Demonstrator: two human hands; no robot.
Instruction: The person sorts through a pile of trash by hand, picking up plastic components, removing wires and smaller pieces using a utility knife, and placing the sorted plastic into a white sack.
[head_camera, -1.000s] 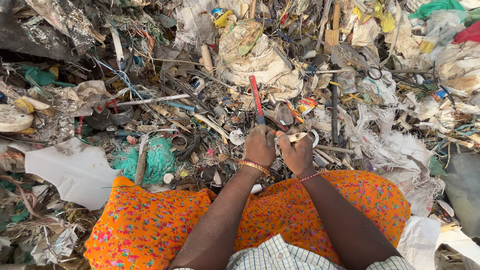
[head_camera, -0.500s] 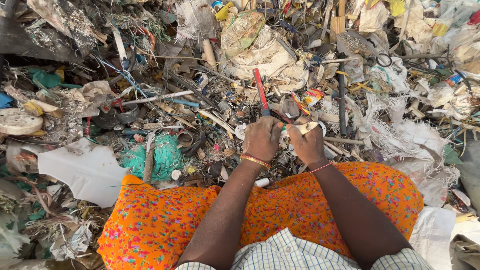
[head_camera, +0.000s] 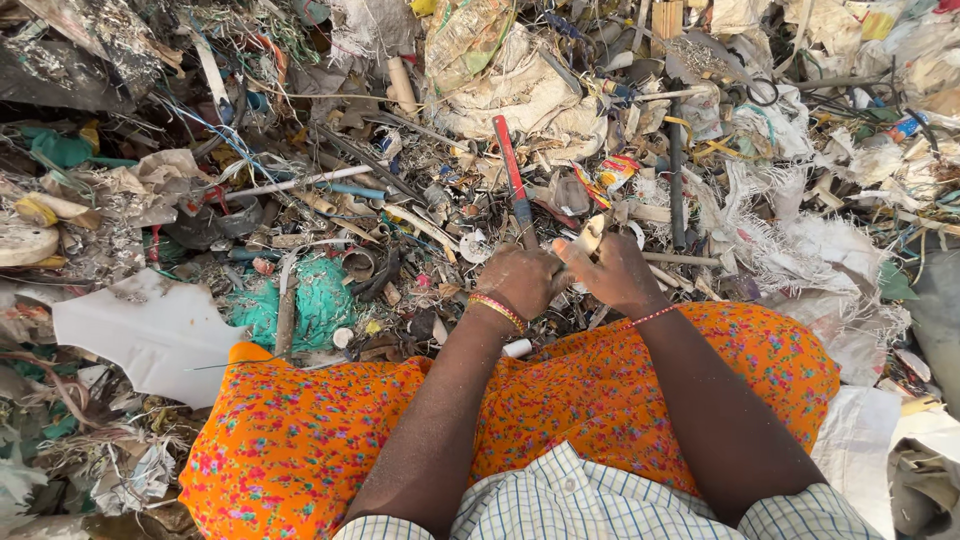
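I sit in an orange flowered cloth (head_camera: 330, 440) before a heap of mixed waste. My left hand (head_camera: 522, 280) is closed around the lower end of a long tool with a red shaft (head_camera: 510, 170) that points away from me into the heap. My right hand (head_camera: 620, 272) sits right beside it, fingers closed on a small pale scrap (head_camera: 592, 236) held up between thumb and fingers. The two hands almost touch above my lap. A bangle circles my left wrist and a thin red thread my right.
Around the hands lie tangled wires, plastic scraps, tubes and torn sacks. A large dirty sack (head_camera: 510, 85) lies beyond the tool, a white plastic sheet (head_camera: 150, 335) at the left, green netting (head_camera: 310, 300) beside it, and a dark pipe (head_camera: 677, 180) at the right.
The view has shifted slightly, so the heap sits higher in frame. My hands stay together over my lap, and the right hand has lifted the pale scrap a little between its fingers.
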